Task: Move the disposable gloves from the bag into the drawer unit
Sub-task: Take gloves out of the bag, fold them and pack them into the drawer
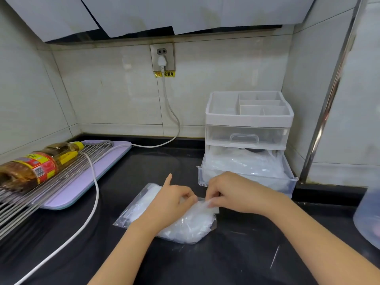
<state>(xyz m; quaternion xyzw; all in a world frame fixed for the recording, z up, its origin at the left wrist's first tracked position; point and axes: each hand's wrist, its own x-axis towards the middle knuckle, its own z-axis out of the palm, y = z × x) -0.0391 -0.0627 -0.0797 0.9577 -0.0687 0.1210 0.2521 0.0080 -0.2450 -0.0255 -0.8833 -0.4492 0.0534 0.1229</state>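
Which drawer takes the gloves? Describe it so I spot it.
On the black counter, a white drawer unit stands in the right back corner. Under its divided tray sit two clear drawers. The bottom drawer is yours: pulled out, crumpled clear plastic inside, while the upper drawer is shut.

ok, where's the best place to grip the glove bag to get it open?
By the flat mouth strip at the end nearest the open lower drawer. The bag lies flat, bulging with gloves mid-body, so only that thin edge pinches cleanly. Come from above, one hand per lip, as the left hand and right hand do.
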